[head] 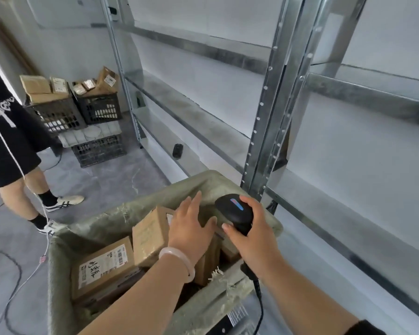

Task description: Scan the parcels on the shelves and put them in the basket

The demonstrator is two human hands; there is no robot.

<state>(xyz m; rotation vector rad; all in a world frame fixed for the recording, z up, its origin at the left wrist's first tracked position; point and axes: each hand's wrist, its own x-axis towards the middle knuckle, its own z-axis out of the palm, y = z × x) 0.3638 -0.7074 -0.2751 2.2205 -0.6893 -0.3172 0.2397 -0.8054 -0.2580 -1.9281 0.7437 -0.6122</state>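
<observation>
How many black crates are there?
3. The left crate and right crate sit side by side, holding parcels; the bottom crate stands on the floor below. More may be hidden.

Brown cardboard parcels [102, 264] jumbled inside sack-lined basket [87, 228], black scanner [235, 211] above

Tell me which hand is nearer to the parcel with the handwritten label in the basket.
Left. The left hand lies open over the upright box next to that parcel; the right hand grips the scanner farther right, near the basket rim.
</observation>
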